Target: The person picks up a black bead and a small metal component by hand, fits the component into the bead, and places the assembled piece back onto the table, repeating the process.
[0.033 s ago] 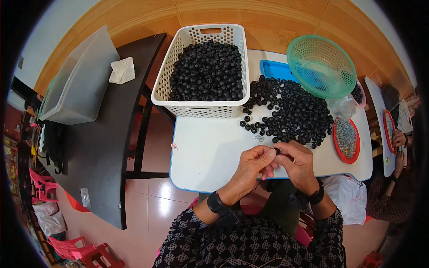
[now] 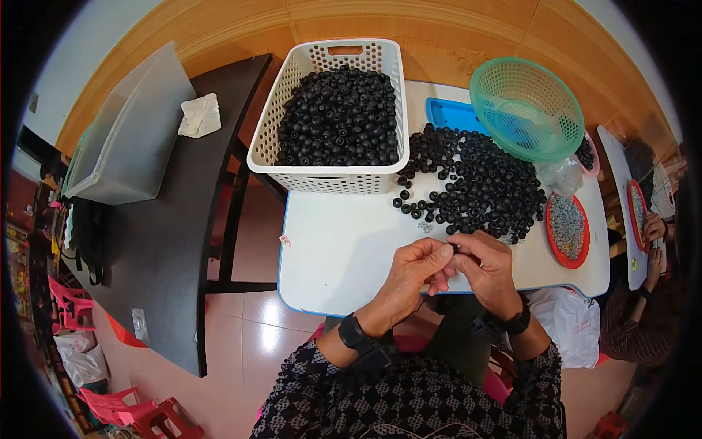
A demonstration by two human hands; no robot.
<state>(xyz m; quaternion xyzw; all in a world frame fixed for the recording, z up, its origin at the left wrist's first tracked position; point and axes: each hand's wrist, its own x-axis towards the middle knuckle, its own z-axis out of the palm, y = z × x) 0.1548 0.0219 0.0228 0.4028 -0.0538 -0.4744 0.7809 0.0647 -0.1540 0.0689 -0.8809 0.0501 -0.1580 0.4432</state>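
You've got both hands pinched together over the near edge of the white table (image 2: 344, 256): your left hand (image 2: 413, 274) and right hand (image 2: 490, 271) grip one small black bead (image 2: 455, 249) between the fingertips, just in front of the loose bead pile (image 2: 475, 183) beside the white basket (image 2: 329, 179).
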